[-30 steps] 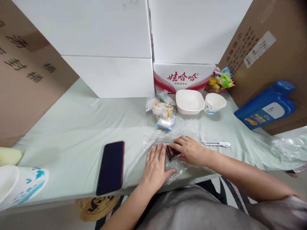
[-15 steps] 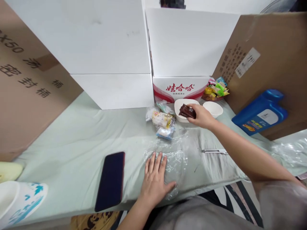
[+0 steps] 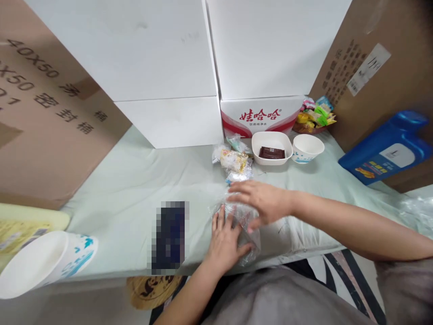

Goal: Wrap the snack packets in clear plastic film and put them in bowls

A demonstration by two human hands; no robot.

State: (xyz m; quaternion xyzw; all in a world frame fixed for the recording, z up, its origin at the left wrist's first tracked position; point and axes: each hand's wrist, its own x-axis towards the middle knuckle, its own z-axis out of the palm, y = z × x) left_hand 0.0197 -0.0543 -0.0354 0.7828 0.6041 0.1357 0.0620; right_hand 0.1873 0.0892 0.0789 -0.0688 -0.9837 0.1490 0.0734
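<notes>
My left hand (image 3: 226,242) lies on a crumpled clear plastic sheet or bag (image 3: 253,253) near the table's front edge, fingers spread. Just beyond it, my right hand (image 3: 265,202) is over the far part of the same plastic with its fingers apart; whether it touches is unclear. Dark brown wrapped packets (image 3: 271,154) rest inside a white square bowl (image 3: 256,143) behind my right hand. Left of that bowl sits a small heap of wrapped snacks (image 3: 234,161), its near side close to my right fingertips.
A paper cup (image 3: 306,155) and a candy basket (image 3: 313,129) stand at the back right. A blue bottle (image 3: 389,149) leans against a cardboard box (image 3: 368,27). White boxes (image 3: 162,58) wall off the back. A pixelated phone (image 3: 171,239) and large paper cup (image 3: 76,253) lie leftward.
My right hand has let go of the brown packets in the white bowl and come back toward my left hand. The view has shifted, and the knife is out of sight.
</notes>
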